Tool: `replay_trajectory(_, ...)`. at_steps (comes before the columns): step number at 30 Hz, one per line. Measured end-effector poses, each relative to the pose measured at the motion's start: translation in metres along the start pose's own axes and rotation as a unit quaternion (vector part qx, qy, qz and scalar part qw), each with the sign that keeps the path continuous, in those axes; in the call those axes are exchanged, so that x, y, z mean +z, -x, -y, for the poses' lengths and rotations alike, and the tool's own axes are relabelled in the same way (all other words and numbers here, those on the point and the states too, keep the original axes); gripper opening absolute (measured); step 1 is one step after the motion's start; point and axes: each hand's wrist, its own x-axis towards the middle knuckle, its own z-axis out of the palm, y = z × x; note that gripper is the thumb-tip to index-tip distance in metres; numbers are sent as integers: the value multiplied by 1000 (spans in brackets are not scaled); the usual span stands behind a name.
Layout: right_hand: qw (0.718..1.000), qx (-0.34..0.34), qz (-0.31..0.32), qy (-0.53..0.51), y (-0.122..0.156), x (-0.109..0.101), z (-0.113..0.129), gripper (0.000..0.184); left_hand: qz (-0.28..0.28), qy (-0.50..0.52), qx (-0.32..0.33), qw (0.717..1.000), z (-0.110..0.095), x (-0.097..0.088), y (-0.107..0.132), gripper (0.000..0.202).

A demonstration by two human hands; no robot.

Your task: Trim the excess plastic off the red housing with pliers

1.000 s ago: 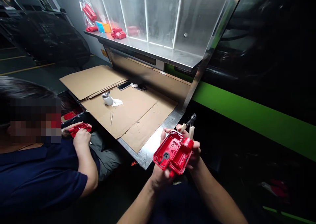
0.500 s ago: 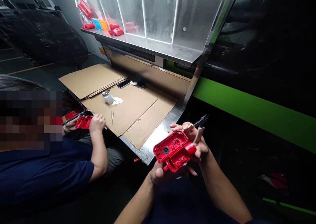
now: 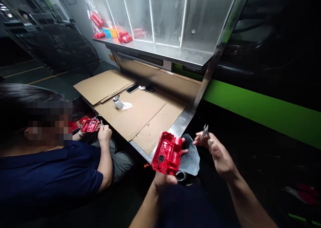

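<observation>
While the left hand (image 3: 164, 179) grips a red plastic shell (image 3: 167, 153) from below, fingers curled around its lower edge and one fingertip showing past its right side, the shell stands nearly upright in front of the body, just off the near corner of the metal bench (image 3: 181, 123). Its long axis runs up and down with a slight lean to the right, the hollow ribbed inside faces the camera, and a round barrel-like bulge sits at its upper right. The right hand (image 3: 218, 153) is held apart to the right, closed around a small pair of cutters (image 3: 206, 131) whose metal tip points up and a little left; the handles are mostly hidden in the palm, so how far they are squeezed cannot be told. A grey cloth (image 3: 191, 160) lies just behind the shell.

To the left, a co-worker in a dark blue shirt holds another red part (image 3: 90, 125) in both hands. Cardboard sheets (image 3: 140, 112) cover the bench, bearing a small white bottle (image 3: 117, 102) and a phone (image 3: 132, 88). More red parts (image 3: 124, 37) sit on the shelf above.
</observation>
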Motion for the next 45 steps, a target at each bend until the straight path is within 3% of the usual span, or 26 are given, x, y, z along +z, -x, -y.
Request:
replay_trajectory(2,984,-19,45,172,14,0,12,44,-16,-32,23,999,-7,-7,2,81)
replay_trajectory(4,950,-73,70,294,22,3,23,44,-23,-74,24,997,-17,-9,3,76)
replay_trajectory(8,903,-148,51,401,23,12,31,45,2,-152,9,988,-37,-4,-1,73)
replay_trajectory(11,897,-161,42,410,20,13,29,44,29,-120,-1,992,-45,0,-3,68)
replay_trajectory(19,890,-179,50,416,21,11,26,46,22,-65,-28,997,-43,10,0,66)
replay_trajectory(28,884,-172,51,431,27,6,26,47,61,-65,-62,994,-41,9,1,70)
replay_trajectory(36,860,-182,71,472,27,3,28,49,25,-42,-44,998,-35,14,3,73)
replay_trajectory(42,863,-188,49,467,31,6,31,36,8,-76,-38,996,-34,14,4,79)
replay_trajectory(45,901,-170,7,399,37,14,25,28,16,-92,-42,995,-34,13,1,88)
